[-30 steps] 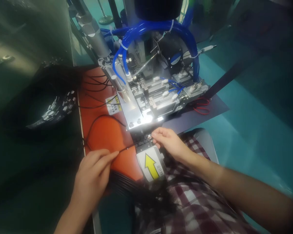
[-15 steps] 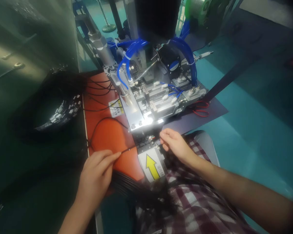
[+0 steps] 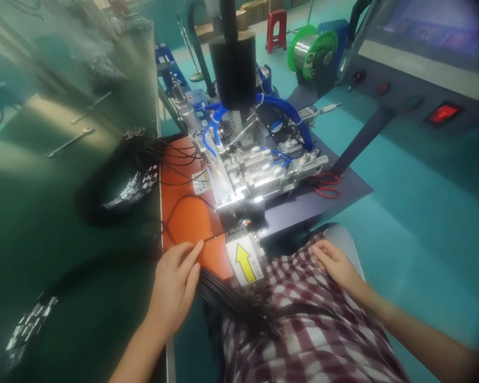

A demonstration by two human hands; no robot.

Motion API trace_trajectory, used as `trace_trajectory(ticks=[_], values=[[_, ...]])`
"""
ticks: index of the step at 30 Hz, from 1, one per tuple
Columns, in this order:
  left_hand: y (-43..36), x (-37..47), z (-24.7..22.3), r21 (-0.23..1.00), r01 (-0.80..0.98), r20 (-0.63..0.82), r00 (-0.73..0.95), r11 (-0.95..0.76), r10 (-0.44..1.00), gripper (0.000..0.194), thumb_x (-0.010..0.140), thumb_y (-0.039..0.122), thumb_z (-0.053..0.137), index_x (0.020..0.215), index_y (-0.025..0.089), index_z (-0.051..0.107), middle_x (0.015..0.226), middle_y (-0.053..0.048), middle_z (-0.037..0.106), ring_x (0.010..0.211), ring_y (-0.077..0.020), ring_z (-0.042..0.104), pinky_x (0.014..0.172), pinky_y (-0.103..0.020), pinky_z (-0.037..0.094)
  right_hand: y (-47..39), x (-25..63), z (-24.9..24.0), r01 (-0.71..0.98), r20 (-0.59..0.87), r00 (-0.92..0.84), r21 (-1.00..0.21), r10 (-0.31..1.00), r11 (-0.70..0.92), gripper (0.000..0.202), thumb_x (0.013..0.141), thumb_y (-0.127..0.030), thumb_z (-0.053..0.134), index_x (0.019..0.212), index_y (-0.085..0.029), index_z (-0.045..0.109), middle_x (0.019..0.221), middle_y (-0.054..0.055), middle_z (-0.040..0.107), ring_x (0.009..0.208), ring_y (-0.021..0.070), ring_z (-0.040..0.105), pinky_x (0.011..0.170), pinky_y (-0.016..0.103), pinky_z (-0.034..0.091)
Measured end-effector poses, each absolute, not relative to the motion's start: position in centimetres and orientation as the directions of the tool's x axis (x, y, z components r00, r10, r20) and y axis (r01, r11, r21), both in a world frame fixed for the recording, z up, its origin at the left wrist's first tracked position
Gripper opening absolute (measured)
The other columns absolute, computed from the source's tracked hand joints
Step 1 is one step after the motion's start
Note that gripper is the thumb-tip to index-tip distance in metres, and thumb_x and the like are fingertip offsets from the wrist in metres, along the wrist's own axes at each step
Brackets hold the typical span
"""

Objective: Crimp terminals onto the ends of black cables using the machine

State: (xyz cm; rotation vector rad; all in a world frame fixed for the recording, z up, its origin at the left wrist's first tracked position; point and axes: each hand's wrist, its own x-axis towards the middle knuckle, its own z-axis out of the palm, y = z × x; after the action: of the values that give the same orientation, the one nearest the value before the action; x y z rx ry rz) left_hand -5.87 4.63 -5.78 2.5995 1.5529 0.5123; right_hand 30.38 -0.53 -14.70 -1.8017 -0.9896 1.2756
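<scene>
Past the grey base's edge (image 3: 299,214), teal floor (image 3: 407,239) (roomy) flanks the right hand (image 3: 335,263).

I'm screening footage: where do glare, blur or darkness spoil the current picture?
Head view: glare whitens the front edge of the metal fixture; head view: the screen and lower-left silver cable ends are blurred; head view: the right edge is dark, while the left hand and yellow arrow read clearly.

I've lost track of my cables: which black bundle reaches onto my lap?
The bundle running from beside your left hand onto the checked cloth; the other bundles lie on the green table.
</scene>
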Motion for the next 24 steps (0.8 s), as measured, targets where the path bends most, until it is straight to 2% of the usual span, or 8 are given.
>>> trace_trajectory(ticks=[5, 9, 13, 18, 24], values=[[3.7, -5.3, -6.5, 0.187, 0.868, 0.236, 0.415, -0.46, 0.879, 0.044, 0.096, 0.027, 0.039, 0.139, 0.022, 0.047, 0.137, -0.011, 0.054, 0.126, -0.0267, 0.049, 0.106, -0.047, 0.04, -3.9, 33.5, -17.8, 0.249, -0.347, 0.341, -0.863, 0.874, -0.44, 0.038, 0.08, -0.06, 0.05, 0.075, -0.022, 0.049, 0.057, -0.005, 0.046, 0.05, 0.0133, 0.045, 0.051, 0.028, 0.037], [3.1, -4.5, -6.4, 0.132, 0.894, 0.209, 0.397, -0.428, 0.893, 0.046, 0.097, 0.029, 0.035, 0.14, 0.019, 0.045, 0.144, -0.011, 0.05, 0.136, -0.0268, 0.042, 0.112, -0.052, 0.034, -5.7, 34.4, -20.3, 0.277, -0.304, 0.367, -0.866, 0.879, -0.415, 0.039, 0.079, -0.06, 0.049, 0.073, -0.022, 0.05, 0.056, -0.003, 0.048, 0.051, 0.0154, 0.048, 0.052, 0.03, 0.041], [2.9, -4.1, -6.3, 0.116, 0.909, 0.205, 0.373, -0.401, 0.905, 0.046, 0.097, 0.029, 0.034, 0.14, 0.019, 0.046, 0.145, -0.01, 0.049, 0.136, -0.0254, 0.044, 0.112, -0.05, 0.035, -6.2, 34.2, -21.9, 0.306, -0.308, 0.347, -0.856, 0.886, -0.418, 0.041, 0.075, -0.063, 0.05, 0.067, -0.023, 0.052, 0.049, -0.004, 0.048, 0.046, 0.0161, 0.048, 0.048, 0.029, 0.04], [3.0, -4.2, -6.4, 0.109, 0.902, 0.235, 0.385, -0.418, 0.893, 0.046, 0.096, 0.027, 0.036, 0.141, 0.022, 0.044, 0.144, -0.009, 0.05, 0.134, -0.0248, 0.046, 0.111, -0.049, 0.038, -6.1, 33.9, -22.5, 0.336, -0.303, 0.327, -0.848, 0.895, -0.41, 0.042, 0.072, -0.065, 0.053, 0.07, -0.023, 0.056, 0.057, 0.0, 0.058, 0.054, 0.0186, 0.056, 0.053, 0.029, 0.046], [3.1, -4.3, -6.7, 0.091, 0.899, 0.238, 0.398, -0.429, 0.886, 0.046, 0.096, 0.026, 0.035, 0.141, 0.019, 0.044, 0.144, -0.011, 0.05, 0.135, -0.025, 0.044, 0.111, -0.05, 0.037, -6.1, 33.9, -23.0, 0.367, -0.329, 0.334, -0.818, 0.884, -0.443, 0.039, 0.074, -0.063, 0.052, 0.072, -0.024, 0.057, 0.061, 0.001, 0.062, 0.057, 0.0201, 0.059, 0.055, 0.03, 0.047]])
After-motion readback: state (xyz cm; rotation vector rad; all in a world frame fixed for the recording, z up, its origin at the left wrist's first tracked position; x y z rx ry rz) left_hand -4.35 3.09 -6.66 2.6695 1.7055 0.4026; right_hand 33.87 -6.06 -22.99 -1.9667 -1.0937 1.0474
